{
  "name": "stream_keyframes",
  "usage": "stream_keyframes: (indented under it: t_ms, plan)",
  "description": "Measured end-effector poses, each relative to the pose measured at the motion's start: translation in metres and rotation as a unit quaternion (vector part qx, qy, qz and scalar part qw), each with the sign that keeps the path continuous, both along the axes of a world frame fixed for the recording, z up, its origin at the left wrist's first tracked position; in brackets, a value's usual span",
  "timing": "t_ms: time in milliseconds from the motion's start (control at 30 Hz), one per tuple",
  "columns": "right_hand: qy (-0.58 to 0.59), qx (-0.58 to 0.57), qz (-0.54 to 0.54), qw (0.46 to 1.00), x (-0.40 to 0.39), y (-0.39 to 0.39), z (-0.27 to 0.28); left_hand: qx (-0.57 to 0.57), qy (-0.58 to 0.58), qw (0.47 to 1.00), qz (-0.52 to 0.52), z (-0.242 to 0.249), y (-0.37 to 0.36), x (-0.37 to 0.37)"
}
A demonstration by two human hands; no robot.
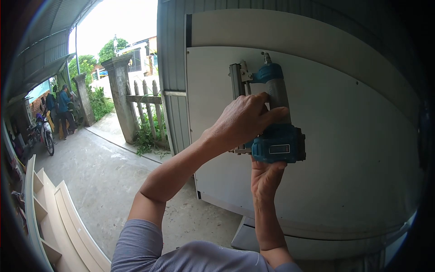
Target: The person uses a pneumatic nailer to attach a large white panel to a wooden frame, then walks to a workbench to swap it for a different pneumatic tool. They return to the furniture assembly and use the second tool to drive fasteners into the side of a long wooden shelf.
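A teal and grey nail gun [281, 138] is held up in front of a large white panel, with its grey handle [277, 95] pointing upward and an air fitting at the top. My left hand [244, 119] reaches across from the left and closes around the lower part of the handle, its thumb over the front. From below, my right hand [267, 177] grips the underside of the tool's teal body; most of its fingers are hidden behind it. The magazine [236, 81] runs upright on the left of the handle, partly covered by my left hand.
The large white panel [335, 149] stands close in front, against a corrugated metal wall [171, 72]. Pale wooden shelving [59, 217] lies at the lower left. Beyond the concrete floor [104, 167] are a motorbike [46, 131], a person [65, 109] and a fence [145, 97].
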State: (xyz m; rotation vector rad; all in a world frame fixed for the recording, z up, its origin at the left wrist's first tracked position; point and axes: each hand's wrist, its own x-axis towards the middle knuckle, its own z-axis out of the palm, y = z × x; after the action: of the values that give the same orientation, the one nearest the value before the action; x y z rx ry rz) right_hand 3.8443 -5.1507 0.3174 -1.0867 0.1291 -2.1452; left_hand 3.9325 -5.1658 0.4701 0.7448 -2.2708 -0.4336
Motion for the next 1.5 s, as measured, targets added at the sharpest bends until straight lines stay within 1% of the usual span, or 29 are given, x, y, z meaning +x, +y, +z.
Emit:
stream_keyframes:
  t_ms: [200,300,400,433,500,533,600,633,667,733,767,800,867,900,933,1000,1067,1100,1133,1167,1200,1233,1267,1300,1333,1367,1400,1467,1500]
  plan:
    - [0.018,0.011,-0.012,1.000,-0.005,0.017,0.008,0.006,-0.002,1.000,-0.015,0.001,0.003,-0.005]
    - [0.027,0.020,-0.017,0.999,-0.006,0.021,0.013,0.000,0.018,0.999,-0.032,0.000,-0.003,-0.007]
    - [0.032,0.019,-0.023,0.999,-0.005,0.022,0.018,0.028,0.029,0.999,-0.025,0.003,-0.002,-0.003]
    - [0.041,0.027,-0.009,0.999,-0.004,0.023,0.018,0.032,0.021,0.998,-0.044,0.005,-0.001,-0.002]
    - [0.048,0.018,-0.052,0.997,-0.004,0.021,0.016,0.042,0.020,0.996,-0.076,0.001,-0.004,0.004]
    - [0.055,0.026,-0.038,0.997,-0.006,0.020,0.013,0.050,0.028,0.996,-0.062,-0.002,-0.005,0.008]
    - [0.070,0.023,-0.136,0.988,-0.012,0.022,0.002,0.100,0.062,0.985,-0.129,-0.011,-0.004,0.015]
    - [0.074,0.030,-0.128,0.989,-0.014,0.024,-0.002,0.140,0.072,0.974,-0.163,-0.019,-0.007,0.019]
    - [0.065,0.011,-0.175,0.982,-0.012,0.031,-0.006,0.146,0.075,0.974,-0.155,-0.025,-0.001,0.029]
    - [0.056,-0.004,-0.219,0.974,-0.014,0.040,-0.015,0.209,0.100,0.944,-0.237,-0.038,0.010,0.041]
    - [0.055,-0.028,-0.253,0.965,-0.019,0.045,-0.018,0.258,0.123,0.920,-0.269,-0.049,0.012,0.046]
    - [0.068,-0.043,-0.275,0.958,-0.021,0.050,-0.021,0.262,0.127,0.919,-0.266,-0.056,0.016,0.051]
    - [0.104,-0.077,-0.312,0.941,-0.026,0.059,-0.028,0.360,0.180,0.859,-0.318,-0.070,0.025,0.061]
    - [0.130,-0.088,-0.321,0.934,-0.027,0.064,-0.032,0.379,0.199,0.840,-0.333,-0.083,0.027,0.064]
    - [0.169,-0.082,-0.316,0.930,-0.027,0.067,-0.034,0.388,0.218,0.825,-0.346,-0.094,0.031,0.069]
    - [0.265,-0.057,-0.300,0.915,-0.026,0.072,-0.038,0.350,0.231,0.856,-0.302,-0.130,0.034,0.079]
    - [0.391,0.017,-0.268,0.880,-0.026,0.080,-0.041,0.448,0.223,0.819,-0.279,-0.151,0.040,0.094]
    - [0.448,0.060,-0.247,0.857,-0.026,0.081,-0.044,0.474,0.240,0.805,-0.265,-0.170,0.041,0.095]
    - [0.475,0.115,-0.200,0.849,-0.024,0.079,-0.050,0.494,0.258,0.796,-0.236,-0.184,0.045,0.095]
    - [0.471,0.169,-0.131,0.856,-0.021,0.079,-0.058,0.528,0.252,0.784,-0.207,-0.198,0.046,0.097]
    - [0.392,0.237,0.003,0.889,-0.019,0.077,-0.068,0.563,0.240,0.769,-0.182,-0.214,0.047,0.097]
    - [0.380,0.248,-0.016,0.891,-0.022,0.077,-0.080,0.571,0.221,0.766,-0.196,-0.234,0.049,0.096]
    - [0.457,0.270,-0.001,0.847,-0.029,0.078,-0.096,0.676,0.286,0.651,-0.195,-0.256,0.050,0.093]
    - [0.519,0.300,0.008,0.801,-0.037,0.082,-0.111,0.769,0.323,0.522,-0.180,-0.277,0.048,0.090]
    - [0.547,0.334,0.023,0.767,-0.044,0.086,-0.127,0.842,0.340,0.389,-0.154,-0.296,0.044,0.088]
    - [0.566,0.373,0.038,0.734,-0.050,0.089,-0.143,0.873,0.325,0.343,-0.120,-0.311,0.042,0.076]
    - [0.580,0.377,0.002,0.723,-0.055,0.096,-0.166,0.903,0.301,0.296,-0.073,-0.326,0.042,0.066]
    - [0.583,0.426,-0.001,0.692,-0.064,0.118,-0.198,0.911,0.234,0.337,-0.042,-0.364,0.049,0.037]
    - [0.588,0.439,-0.024,0.679,-0.070,0.132,-0.213,0.903,0.239,0.355,-0.049,-0.405,0.055,0.024]
